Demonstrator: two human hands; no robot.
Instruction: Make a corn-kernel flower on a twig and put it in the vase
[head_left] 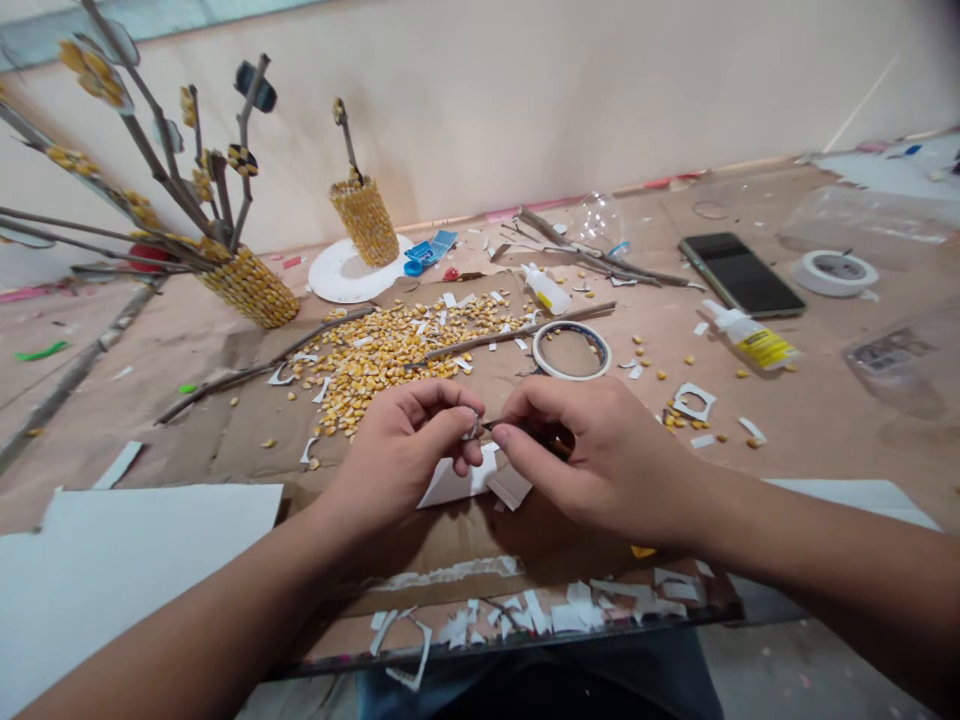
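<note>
Though lying far left of the fingers and closer to the body, biggest of all: one white sheet (135,540). Next in size, two hands, left hand (409,455) and right hand (600,455), meeting fingertip to fingertip.

Far beyond the fingers and to the left, two vessels covered in kernels: a tilted corn vase (251,288) with branches, an upright corn vase (365,218) on one white plate (330,278). Just beyond the fingertips, a heap of corn kernels (390,350), too many to count. Across that heap, one long stick (517,332). Beyond and to the right, one phone (741,275), dark screen up.

Two of tape: a tape ring (571,350) just beyond the right fingers, a tape roll (834,272) well apart to the right. Two of glue: a yellow-label glue bottle (750,340) to the right, a small glue bottle (546,290) beyond the tape ring. Directly under the fingers, white paper scraps (465,482).

Smallest, and only one: a thin dark piece (484,425), pinched tight from both sides, left fingers on its left end, right fingers on its right end. Long axis running left to right, from one hand to the other, about level. Neither hand nearer. Too small to tell what kind of piece.
</note>
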